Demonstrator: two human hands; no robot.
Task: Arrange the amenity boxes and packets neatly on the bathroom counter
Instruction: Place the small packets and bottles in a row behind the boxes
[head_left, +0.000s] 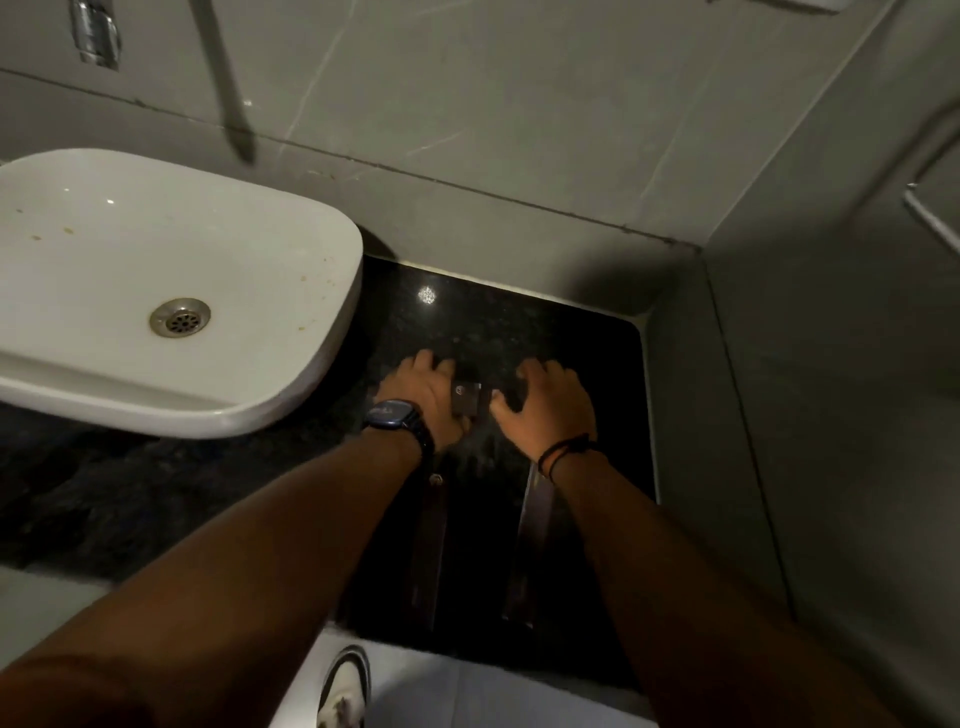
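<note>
On the black granite counter, a small dark amenity box with a round logo lies between my hands. My left hand, with a dark watch on the wrist, grips its left side. My right hand, with a black cord bracelet, rests on a second small dark box, mostly hidden under the fingers. Two long dark narrow boxes lie toward the front edge: one under my left forearm, the other under my right wrist.
A white basin sits on the counter to the left, its rim close to my left hand. Grey tiled walls close the back and the right side. A chrome tap hangs at top left. A shoe shows on the floor below.
</note>
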